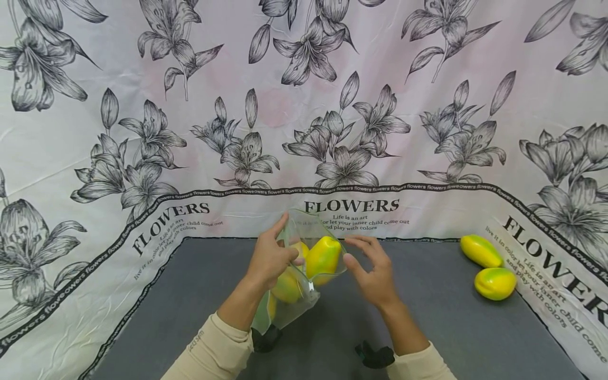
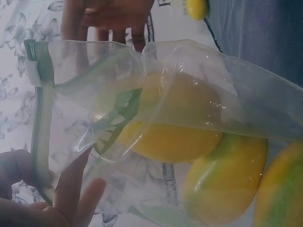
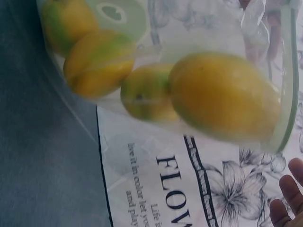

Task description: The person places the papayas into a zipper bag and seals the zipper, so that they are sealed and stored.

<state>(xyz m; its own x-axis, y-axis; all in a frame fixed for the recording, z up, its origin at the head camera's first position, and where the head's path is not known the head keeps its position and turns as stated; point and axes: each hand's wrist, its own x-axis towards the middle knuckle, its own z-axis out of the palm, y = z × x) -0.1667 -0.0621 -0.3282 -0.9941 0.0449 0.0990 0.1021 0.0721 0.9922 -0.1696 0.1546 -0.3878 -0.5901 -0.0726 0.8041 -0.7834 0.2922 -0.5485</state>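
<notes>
A clear zip bag point(image 1: 290, 311) with a green-edged mouth and a white slider is held up above the table at the centre. Inside it lie several yellow-green fruits that look like mangoes; the topmost mango point(image 1: 324, 257) sits by the mouth, the others point(image 2: 227, 177) lower down. My left hand point(image 1: 272, 256) grips the bag's rim on the left, thumb and fingers pinching the film. Beside the right side of the mouth is my right hand point(image 1: 375, 272), its fingers spread and slightly bent, holding nothing. Whether its fingertips touch the rim I cannot tell.
Two more mangoes, one point(image 1: 481, 251) behind the other point(image 1: 495, 284), lie at the right edge of the grey table point(image 1: 427, 316). A white cloth point(image 1: 294, 116) printed with flowers hangs behind and around the sides. Black straps point(image 1: 375, 354) show near both wrists.
</notes>
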